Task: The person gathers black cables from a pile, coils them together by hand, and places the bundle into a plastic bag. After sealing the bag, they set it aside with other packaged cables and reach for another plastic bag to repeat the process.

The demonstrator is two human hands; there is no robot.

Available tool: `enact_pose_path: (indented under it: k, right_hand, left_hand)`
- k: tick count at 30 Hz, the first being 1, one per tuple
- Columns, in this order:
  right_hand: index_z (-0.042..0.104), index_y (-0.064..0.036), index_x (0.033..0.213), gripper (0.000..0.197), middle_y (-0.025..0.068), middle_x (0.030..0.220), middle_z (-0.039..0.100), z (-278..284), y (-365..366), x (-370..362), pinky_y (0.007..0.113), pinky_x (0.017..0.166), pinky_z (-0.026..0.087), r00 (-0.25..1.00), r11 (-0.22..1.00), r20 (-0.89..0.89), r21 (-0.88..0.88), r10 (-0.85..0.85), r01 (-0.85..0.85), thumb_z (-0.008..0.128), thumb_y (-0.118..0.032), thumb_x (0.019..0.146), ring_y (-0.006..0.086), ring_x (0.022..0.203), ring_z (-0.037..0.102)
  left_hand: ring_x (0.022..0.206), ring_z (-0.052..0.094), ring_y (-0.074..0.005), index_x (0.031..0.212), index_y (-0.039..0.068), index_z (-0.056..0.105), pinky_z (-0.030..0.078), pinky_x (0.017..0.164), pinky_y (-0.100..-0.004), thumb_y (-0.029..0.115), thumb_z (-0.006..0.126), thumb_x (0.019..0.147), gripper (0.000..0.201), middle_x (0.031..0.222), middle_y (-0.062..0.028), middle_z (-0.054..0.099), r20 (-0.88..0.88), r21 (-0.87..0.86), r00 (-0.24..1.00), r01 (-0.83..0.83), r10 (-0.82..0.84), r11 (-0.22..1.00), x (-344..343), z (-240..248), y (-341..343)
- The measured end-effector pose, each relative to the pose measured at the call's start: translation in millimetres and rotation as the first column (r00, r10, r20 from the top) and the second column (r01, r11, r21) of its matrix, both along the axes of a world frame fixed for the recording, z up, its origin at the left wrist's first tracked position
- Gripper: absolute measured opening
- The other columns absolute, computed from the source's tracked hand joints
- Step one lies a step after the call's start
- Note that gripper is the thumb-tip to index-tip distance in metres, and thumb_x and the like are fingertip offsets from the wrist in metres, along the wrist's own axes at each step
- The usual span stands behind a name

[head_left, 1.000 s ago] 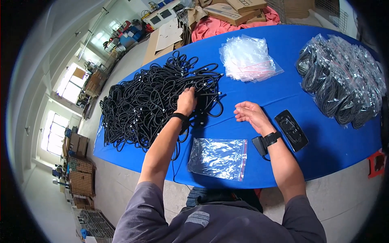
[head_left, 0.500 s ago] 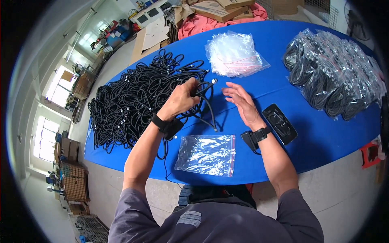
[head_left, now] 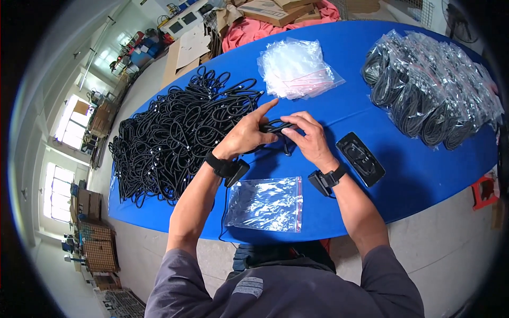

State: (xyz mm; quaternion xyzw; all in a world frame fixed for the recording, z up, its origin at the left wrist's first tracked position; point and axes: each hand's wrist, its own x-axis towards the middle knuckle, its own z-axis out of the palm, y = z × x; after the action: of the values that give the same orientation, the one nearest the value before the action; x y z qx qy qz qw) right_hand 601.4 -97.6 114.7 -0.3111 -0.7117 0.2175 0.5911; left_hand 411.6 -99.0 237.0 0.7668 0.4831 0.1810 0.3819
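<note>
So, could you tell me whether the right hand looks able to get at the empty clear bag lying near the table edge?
Probably yes: the clear bag lies uncovered just below the right hand, but both hands hold a black cable.

Two hands on show, left hand [head_left: 248, 135] and right hand [head_left: 309, 137], sharing one cable [head_left: 275, 127]. One filled bag [head_left: 265, 204] lies near them, one black tray [head_left: 360, 159], one stack of empty bags [head_left: 297, 68]. Loose cables [head_left: 175, 138] and bagged cables [head_left: 429, 90]: two heaps, too many to count.
</note>
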Motion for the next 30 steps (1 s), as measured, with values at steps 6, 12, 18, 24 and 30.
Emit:
enact_pose_path:
  k: [6, 12, 18, 24, 30]
  right_hand:
    - [0.071, -0.0013, 0.113, 0.022, 0.0041, 0.108, 0.065, -11.3, 10.8, 2.7, 0.024, 0.078, 0.050, 0.890, 0.929, -0.456, -0.339, -0.023, -0.150, 0.071, -0.007, 0.092, 0.0099, 0.087, 0.062]
    - [0.072, 0.0005, 0.111, 0.020, 0.0041, 0.108, 0.065, -7.4, -6.2, 9.0, 0.024, 0.080, 0.050, 0.935, 0.881, -0.352, -0.456, -0.045, -0.129, 0.070, -0.008, 0.093, 0.0097, 0.091, 0.061]
    - [0.039, -0.0013, 0.147, 0.075, 0.0100, 0.134, 0.053, 5.3, -17.3, -4.3, 0.033, 0.106, 0.040, 0.873, 0.842, -0.413, -0.345, 0.260, -0.414, 0.077, -0.029, 0.088, 0.0168, 0.124, 0.050]
    - [0.008, -0.0054, 0.160, 0.110, 0.0124, 0.148, 0.040, 9.7, -18.4, -13.0, 0.037, 0.117, 0.029, 0.573, 0.668, -0.669, -0.151, 0.474, -0.729, 0.080, -0.040, 0.084, 0.0212, 0.140, 0.039]
    - [0.019, -0.0030, 0.157, 0.092, 0.0102, 0.139, 0.050, 14.9, -14.9, -8.4, 0.034, 0.112, 0.035, 0.672, 0.713, -0.566, -0.198, 0.478, -0.673, 0.077, -0.023, 0.088, 0.0194, 0.130, 0.048]
  left_hand:
    - [0.079, 0.055, -0.0103, 0.153, 0.005, 0.037, 0.050, 0.077, -0.0267, -0.008, 0.072, 0.079, 0.083, 0.086, 0.0015, 0.055, 0.224, -0.166, 0.972, -0.036, 0.073, 0.986, -34.8, -12.5, 12.6]
    - [0.092, 0.065, -0.0129, 0.145, 0.003, 0.046, 0.054, 0.088, -0.0305, -0.009, 0.072, 0.082, 0.069, 0.102, -0.0028, 0.067, 0.806, -0.253, 0.518, -0.137, 0.287, 0.958, -22.3, -7.2, -0.1]
    - [0.096, 0.066, -0.0129, 0.143, 0.003, 0.048, 0.055, 0.090, -0.0300, -0.005, 0.071, 0.086, 0.062, 0.109, -0.0054, 0.069, 0.783, -0.144, 0.580, -0.180, 0.223, 0.973, -15.1, -13.9, -5.0]
    - [0.098, 0.065, -0.0122, 0.141, 0.001, 0.049, 0.054, 0.087, -0.0268, -0.001, 0.071, 0.089, 0.057, 0.109, -0.0059, 0.069, 0.704, -0.072, 0.696, -0.130, 0.143, 0.989, 14.5, -29.2, -19.8]
    - [0.098, 0.064, -0.0112, 0.141, 0.001, 0.049, 0.052, 0.088, -0.0258, -0.004, 0.071, 0.087, 0.059, 0.108, -0.0046, 0.067, 0.625, -0.022, 0.759, -0.217, 0.183, 0.976, 22.5, -32.6, -13.3]
